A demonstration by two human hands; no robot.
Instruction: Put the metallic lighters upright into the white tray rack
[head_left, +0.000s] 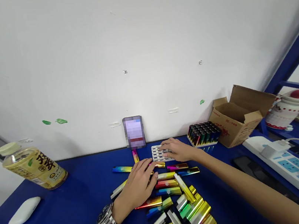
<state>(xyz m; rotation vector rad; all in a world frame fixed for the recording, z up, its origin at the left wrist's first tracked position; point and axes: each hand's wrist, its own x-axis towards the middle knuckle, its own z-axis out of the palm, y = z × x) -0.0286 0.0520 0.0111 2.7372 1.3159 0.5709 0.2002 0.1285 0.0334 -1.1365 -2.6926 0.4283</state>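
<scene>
Many shiny multicoloured lighters (180, 204) lie scattered on the blue table (77, 212). My left hand (139, 182), with a metal watch on the wrist, rests palm down on the pile, fingers curled over a lighter near the top of it. My right hand (176, 149) lies on a small white tray with holes (158, 153) near the wall, fingers bent over its right side. What the right fingers hold, if anything, is hidden.
A tray of dark lighters (203, 133) and an open cardboard box (237, 115) stand at the right. A tea bottle (33, 165) and white mouse (24, 211) lie left. A power strip (289, 166) and a dark phone (256, 174) lie right, a small card (133, 132) leans on the wall.
</scene>
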